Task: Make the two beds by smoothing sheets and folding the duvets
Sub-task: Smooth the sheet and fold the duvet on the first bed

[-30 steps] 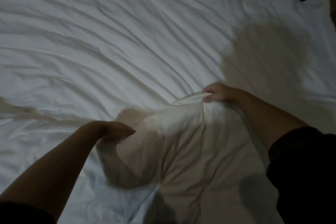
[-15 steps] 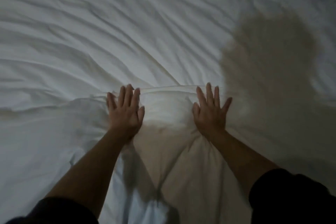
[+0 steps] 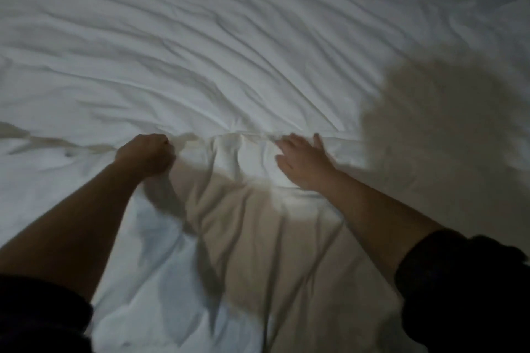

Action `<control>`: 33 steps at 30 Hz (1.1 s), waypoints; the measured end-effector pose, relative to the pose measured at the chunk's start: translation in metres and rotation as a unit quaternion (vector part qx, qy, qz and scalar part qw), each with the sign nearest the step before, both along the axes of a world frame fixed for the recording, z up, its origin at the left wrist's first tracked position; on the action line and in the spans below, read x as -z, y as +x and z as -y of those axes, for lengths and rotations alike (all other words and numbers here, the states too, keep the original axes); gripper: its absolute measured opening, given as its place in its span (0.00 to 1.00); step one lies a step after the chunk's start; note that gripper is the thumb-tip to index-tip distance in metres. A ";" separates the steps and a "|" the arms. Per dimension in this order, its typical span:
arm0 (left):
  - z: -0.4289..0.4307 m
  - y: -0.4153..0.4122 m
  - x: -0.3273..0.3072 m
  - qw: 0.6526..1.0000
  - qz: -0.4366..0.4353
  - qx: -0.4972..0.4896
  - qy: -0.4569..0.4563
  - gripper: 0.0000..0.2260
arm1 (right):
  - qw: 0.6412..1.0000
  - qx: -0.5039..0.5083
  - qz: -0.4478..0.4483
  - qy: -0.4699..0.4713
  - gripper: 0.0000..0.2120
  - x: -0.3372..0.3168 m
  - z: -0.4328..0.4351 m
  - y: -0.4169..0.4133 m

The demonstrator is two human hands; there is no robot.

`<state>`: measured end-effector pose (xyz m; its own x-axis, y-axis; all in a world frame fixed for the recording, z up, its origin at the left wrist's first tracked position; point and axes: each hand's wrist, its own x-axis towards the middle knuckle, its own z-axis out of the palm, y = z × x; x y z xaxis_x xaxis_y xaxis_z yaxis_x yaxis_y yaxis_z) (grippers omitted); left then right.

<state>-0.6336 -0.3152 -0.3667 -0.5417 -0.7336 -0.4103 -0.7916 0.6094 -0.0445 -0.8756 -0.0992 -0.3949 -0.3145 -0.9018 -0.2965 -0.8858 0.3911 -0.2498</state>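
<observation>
The hands now differ: the left hand, flat half a second ago, bunches the edge of the duvet at 9 o'clock, while the right hand stays spread flat, pressing at 3 o'clock. The wrinkled sheet lies toward 12 o'clock. Another pull probably follows.

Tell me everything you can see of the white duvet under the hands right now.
The white padded duvet looks soft and creased, lying spread across the near half of the view. Its far edge forms a bunched ridge across the picture, against the wrinkled white sheet beyond. The left hand grips that edge in a fist; the right hand rests flat on it, fingers spread. Its middle lies in shadow.
</observation>
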 end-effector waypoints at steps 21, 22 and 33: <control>0.034 0.081 0.013 0.973 -0.173 0.014 -0.154 0.33 | 0.936 0.232 -0.216 -0.154 0.26 -0.004 0.099 0.126; 0.019 0.086 0.034 0.979 -0.145 0.031 -0.143 0.33 | 0.946 0.212 -0.207 -0.134 0.27 0.015 0.089 0.142; 0.055 0.062 0.104 0.986 -0.142 0.037 -0.082 0.31 | 0.967 0.176 -0.166 -0.081 0.27 0.096 0.098 0.110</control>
